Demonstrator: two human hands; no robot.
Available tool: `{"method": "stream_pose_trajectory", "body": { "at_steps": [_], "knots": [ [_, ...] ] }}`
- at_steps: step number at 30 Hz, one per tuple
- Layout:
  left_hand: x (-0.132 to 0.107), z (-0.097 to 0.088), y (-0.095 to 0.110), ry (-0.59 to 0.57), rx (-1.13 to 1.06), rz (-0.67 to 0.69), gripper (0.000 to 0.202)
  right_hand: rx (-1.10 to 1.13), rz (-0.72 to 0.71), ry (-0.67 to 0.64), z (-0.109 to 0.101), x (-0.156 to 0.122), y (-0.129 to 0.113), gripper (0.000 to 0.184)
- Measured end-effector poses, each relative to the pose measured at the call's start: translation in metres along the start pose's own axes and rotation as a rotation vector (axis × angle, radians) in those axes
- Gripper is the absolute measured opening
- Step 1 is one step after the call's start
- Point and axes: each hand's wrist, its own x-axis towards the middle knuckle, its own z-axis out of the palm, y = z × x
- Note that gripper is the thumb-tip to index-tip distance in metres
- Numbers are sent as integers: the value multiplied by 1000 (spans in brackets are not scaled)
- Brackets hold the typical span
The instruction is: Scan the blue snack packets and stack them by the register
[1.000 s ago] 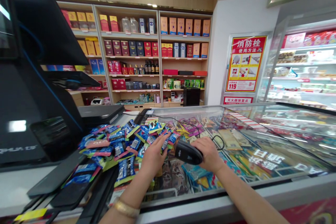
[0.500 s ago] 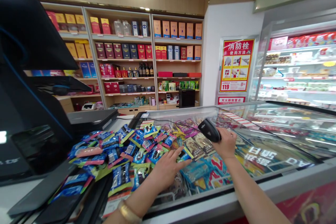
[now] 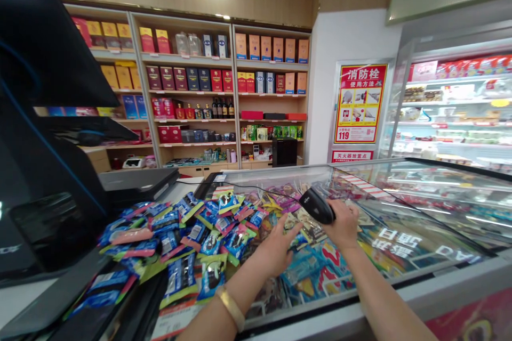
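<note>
My right hand (image 3: 344,224) is wrapped round the handle of a black barcode scanner (image 3: 317,205), its head tilted over the glass toward the left. Just left of it, my left hand (image 3: 277,248) reaches palm down, with a gold bangle on the wrist. Its fingers and thumb are at a small blue and green snack packet (image 3: 299,242), mostly covered by the hand. To the left lies a heap of similar blue snack packets (image 3: 210,242), spread over the glass and the counter.
Beneath both hands is a glass-topped freezer (image 3: 384,272) with wrapped ice creams inside. A black monitor (image 3: 52,53) and a dark flat device (image 3: 138,181) stand at the left. Shelves of boxes (image 3: 192,80) and a lit fridge (image 3: 456,112) are behind.
My left hand has moved right, away from the heap, and the small packet at its fingers has shifted right too. The scanner has dipped slightly and stays in my right hand.
</note>
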Motion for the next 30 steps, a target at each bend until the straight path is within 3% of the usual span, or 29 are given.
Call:
{"method": "stream_pose_trajectory", "body": {
  "at_steps": [3, 7, 10, 13, 19, 24, 30],
  "knots": [
    [1, -9, -11, 114, -69, 23, 77, -1, -11, -1, 0, 1, -2, 19],
    [0, -17, -30, 299, 126, -216, 50, 7, -13, -5, -1, 2, -5, 17],
    [-1, -12, -39, 288, 259, -336, 46, 8, -18, -16, -2, 2, -7, 18],
    [-1, -8, -39, 264, 314, -339, 44, 13, -27, -15, -3, 2, -8, 19],
    [-3, -22, -25, 238, 350, -402, 26, 3, -47, -3, -2, 1, -7, 19],
    [-6, -21, -26, 289, 363, -506, 32, 10, -35, -10, -2, 1, -6, 18],
    [-7, -15, -35, 357, 249, -460, 43, 25, -55, -5, -3, 2, -6, 18]
  ]
}}
